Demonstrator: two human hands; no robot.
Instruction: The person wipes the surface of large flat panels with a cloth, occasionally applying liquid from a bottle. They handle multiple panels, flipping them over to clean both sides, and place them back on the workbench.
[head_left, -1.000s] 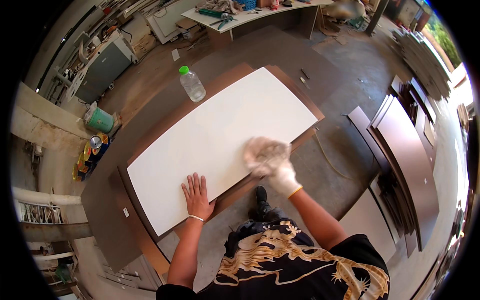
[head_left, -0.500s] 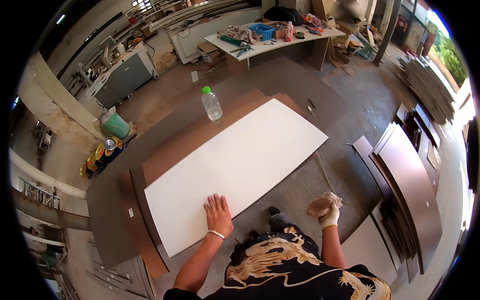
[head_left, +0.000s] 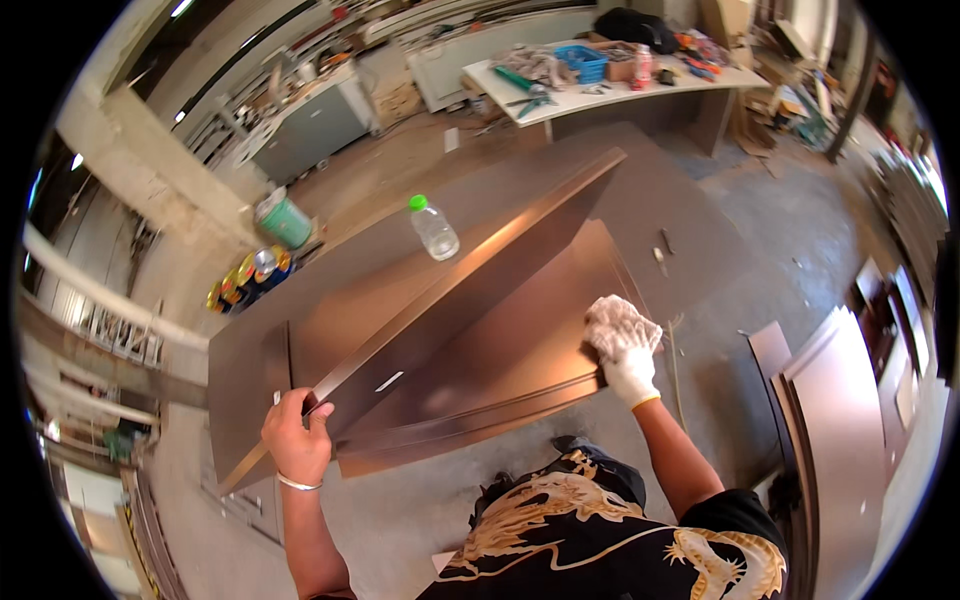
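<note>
My left hand [head_left: 298,435] grips the near left end of a brown panel [head_left: 450,312], thumb and fingers closed over its edge. That panel is tilted up on its long side, with its dark brown face toward me and a small white label on it. Below lies another glossy brown panel [head_left: 540,335] on the stack. My right hand [head_left: 630,374], in a white knitted glove, holds a crumpled pale rag [head_left: 618,325] against the right end of this lower panel. The glove and rag hide the fingertips.
A clear bottle with a green cap [head_left: 436,230] stands behind the raised panel. More panels [head_left: 835,400] lean at the right. A cluttered white table [head_left: 640,82] is at the back. A green bucket [head_left: 285,220] and several cans [head_left: 262,265] stand at the far left.
The panel lay white side up under my flat left hand; now it is tilted up in my closed left hand. My right hand has brought the rag onto the brown panel beneath.
</note>
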